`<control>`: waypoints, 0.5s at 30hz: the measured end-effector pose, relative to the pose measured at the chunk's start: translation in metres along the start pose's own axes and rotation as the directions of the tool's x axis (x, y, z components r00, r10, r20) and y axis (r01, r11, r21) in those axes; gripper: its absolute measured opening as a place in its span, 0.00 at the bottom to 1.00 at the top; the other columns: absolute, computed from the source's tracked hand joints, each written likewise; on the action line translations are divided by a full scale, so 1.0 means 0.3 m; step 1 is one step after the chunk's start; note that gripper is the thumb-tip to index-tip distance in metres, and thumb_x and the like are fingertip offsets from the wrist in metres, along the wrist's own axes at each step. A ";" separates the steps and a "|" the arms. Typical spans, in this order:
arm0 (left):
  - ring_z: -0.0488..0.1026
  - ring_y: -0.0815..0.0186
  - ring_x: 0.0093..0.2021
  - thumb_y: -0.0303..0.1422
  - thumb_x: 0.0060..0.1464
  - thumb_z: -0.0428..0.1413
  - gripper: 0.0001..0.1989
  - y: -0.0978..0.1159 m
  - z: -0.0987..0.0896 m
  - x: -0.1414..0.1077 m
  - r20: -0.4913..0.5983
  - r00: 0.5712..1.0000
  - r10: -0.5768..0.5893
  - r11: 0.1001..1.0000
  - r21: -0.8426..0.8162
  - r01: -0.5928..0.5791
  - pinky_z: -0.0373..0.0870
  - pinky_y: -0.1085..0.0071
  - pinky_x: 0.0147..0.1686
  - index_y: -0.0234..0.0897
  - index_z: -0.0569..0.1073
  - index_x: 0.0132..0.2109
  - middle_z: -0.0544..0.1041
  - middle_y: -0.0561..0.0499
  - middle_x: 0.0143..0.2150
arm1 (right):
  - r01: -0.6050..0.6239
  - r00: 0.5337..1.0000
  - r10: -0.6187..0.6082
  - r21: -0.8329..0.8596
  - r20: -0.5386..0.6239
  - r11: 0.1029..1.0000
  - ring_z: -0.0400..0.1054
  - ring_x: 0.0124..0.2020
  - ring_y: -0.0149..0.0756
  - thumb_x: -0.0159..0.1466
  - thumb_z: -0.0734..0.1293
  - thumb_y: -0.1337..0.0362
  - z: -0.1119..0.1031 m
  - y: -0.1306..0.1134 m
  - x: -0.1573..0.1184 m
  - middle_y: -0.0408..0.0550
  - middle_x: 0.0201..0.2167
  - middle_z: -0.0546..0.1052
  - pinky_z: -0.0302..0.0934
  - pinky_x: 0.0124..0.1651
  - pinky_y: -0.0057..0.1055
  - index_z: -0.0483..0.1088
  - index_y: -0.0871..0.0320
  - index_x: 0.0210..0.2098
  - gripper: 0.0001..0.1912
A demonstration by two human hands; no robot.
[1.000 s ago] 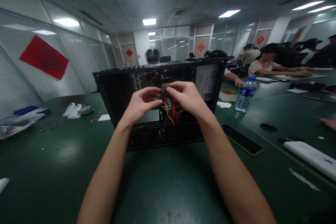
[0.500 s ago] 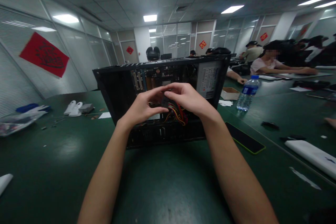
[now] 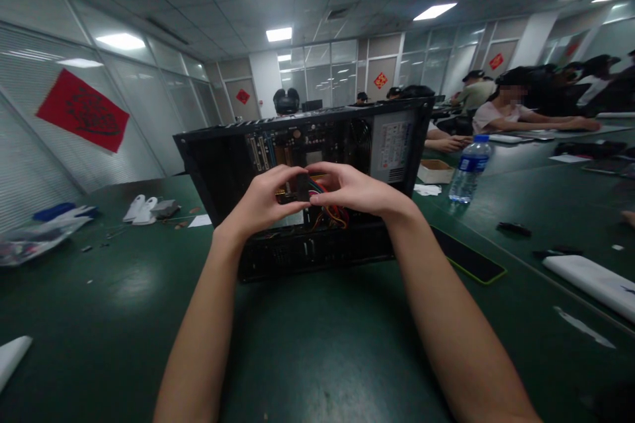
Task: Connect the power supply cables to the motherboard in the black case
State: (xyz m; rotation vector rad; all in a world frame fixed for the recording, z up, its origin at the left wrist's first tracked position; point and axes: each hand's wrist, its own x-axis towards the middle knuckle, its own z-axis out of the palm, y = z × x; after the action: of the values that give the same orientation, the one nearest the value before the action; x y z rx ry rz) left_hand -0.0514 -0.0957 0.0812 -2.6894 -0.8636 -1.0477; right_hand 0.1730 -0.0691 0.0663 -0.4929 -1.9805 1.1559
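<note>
An open black computer case (image 3: pixel 317 258) stands on the table in front of me, its inside facing me. My left hand (image 3: pixel 262 201) pinches a dark block-shaped connector (image 3: pixel 303 187) between thumb and forefinger, before the circuit board. Close on its right, my right hand (image 3: pixel 354 190) curls its thumb and fingers around the bundle of coloured wires (image 3: pixel 320 186) at that connector. More red, yellow and black wires (image 3: pixel 338 215) hang below. The power supply (image 3: pixel 393 145) with its label sits at upper right in the case, beside a dark fan (image 3: pixel 360 139).
Right of the case are a water bottle (image 3: pixel 469 170), an open small box (image 3: pixel 436 170) and a phone-like black slab (image 3: pixel 471 256). White items (image 3: pixel 141 209), a grey block (image 3: pixel 166 209) and a plastic bag (image 3: pixel 44 234) lie left. Another person (image 3: pixel 516 112) sits far right.
My left thumb and forefinger have closed on the dark connector, which now shows between the hands. My right hand has opened its arch and turned slightly, with the wires in its grasp.
</note>
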 end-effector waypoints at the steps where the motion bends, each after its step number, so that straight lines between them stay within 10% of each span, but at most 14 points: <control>1: 0.75 0.58 0.52 0.40 0.56 0.64 0.26 -0.003 0.001 -0.001 -0.001 1.000 0.002 1.000 0.005 -0.002 0.72 0.63 0.52 0.36 0.72 0.59 0.77 0.42 0.54 | 0.003 1.000 -0.003 0.000 0.000 1.000 0.75 0.45 0.39 0.57 0.73 0.68 -0.001 0.007 0.003 0.52 0.47 0.79 0.72 0.46 0.33 0.67 0.61 0.58 0.29; 15: 0.76 0.59 0.52 0.40 0.56 0.65 0.27 -0.002 0.001 0.003 -0.011 1.000 -0.009 1.000 0.013 0.009 0.72 0.65 0.53 0.36 0.72 0.59 0.78 0.43 0.54 | 0.013 0.999 -0.013 0.012 -0.031 1.000 0.75 0.44 0.41 0.59 0.72 0.65 0.013 0.004 0.014 0.54 0.46 0.79 0.72 0.48 0.38 0.68 0.64 0.58 0.28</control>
State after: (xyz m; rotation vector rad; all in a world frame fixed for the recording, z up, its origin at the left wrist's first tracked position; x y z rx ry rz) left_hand -0.0511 -0.0946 0.0816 -2.6688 -0.8781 -1.0541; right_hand 0.1672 -0.0678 0.0661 -0.4882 -1.9465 1.1444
